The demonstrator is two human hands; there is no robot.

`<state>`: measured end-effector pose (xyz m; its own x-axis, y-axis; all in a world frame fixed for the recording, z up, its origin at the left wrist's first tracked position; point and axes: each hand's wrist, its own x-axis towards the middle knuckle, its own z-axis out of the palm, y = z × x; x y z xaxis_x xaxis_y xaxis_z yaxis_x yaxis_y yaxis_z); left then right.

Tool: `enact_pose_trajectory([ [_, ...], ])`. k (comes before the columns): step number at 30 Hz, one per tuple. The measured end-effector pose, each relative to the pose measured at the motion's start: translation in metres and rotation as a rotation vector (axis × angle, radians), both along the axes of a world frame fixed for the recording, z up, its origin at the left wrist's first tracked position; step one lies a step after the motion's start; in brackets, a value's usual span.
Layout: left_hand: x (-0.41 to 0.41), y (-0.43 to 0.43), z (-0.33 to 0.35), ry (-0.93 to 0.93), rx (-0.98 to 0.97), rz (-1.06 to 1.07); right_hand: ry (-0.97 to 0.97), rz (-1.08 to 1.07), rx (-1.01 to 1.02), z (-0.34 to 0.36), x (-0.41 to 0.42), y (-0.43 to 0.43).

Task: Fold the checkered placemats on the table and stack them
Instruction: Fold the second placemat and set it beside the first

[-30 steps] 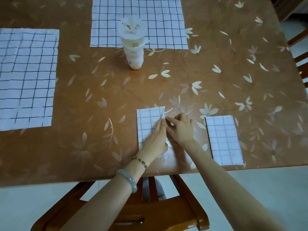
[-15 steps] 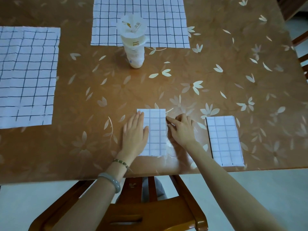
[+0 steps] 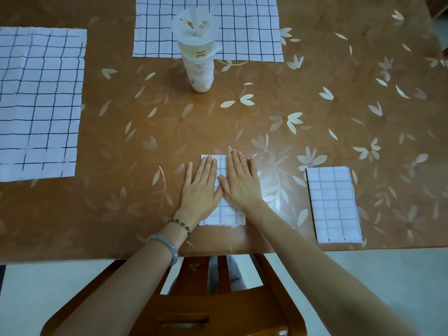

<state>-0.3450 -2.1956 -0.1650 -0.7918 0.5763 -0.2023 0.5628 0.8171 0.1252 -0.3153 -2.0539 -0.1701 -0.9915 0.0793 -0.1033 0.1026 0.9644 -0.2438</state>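
While both palms lie flat, fingers straight and gripping nothing, the left hand point(image 3: 201, 187) and right hand point(image 3: 238, 183) press the folded placemat point(image 3: 226, 214) at the near edge of the counter point(image 3: 121, 214). It looks thin, light and limp, so pinching the folded edge seems best. To its right lies a second folded placemat point(image 3: 333, 204). Farther off lie a left placemat point(image 3: 38, 103) and a far placemat point(image 3: 242, 27), both open; the wrapped cup point(image 3: 197, 54) bears gold print too blurred to read

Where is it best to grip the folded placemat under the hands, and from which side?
Probably the near short edge of the folded placemat, pinched from the table's front: it lies flat, and that end is clear of the left hand and right hand.
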Motion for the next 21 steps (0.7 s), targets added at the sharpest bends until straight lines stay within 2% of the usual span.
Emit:
enact_pose_trajectory([
  [8, 0.001, -0.011, -0.007, 0.018, 0.007, 0.037, -0.024, 0.009, 0.055, -0.004, 0.005, 0.006],
  [13, 0.027, -0.054, -0.009, 0.035, -0.035, -0.077, -0.011, 0.01, 0.045, -0.002, 0.005, 0.006],
  [16, 0.04, -0.07, -0.003, 0.039, -0.047, -0.063, -0.022, 0.007, 0.049, -0.004, 0.005, 0.005],
  [21, 0.022, -0.022, 0.01, 0.046, 0.045, -0.124, -0.025, -0.008, 0.045, -0.004, 0.004, 0.005],
])
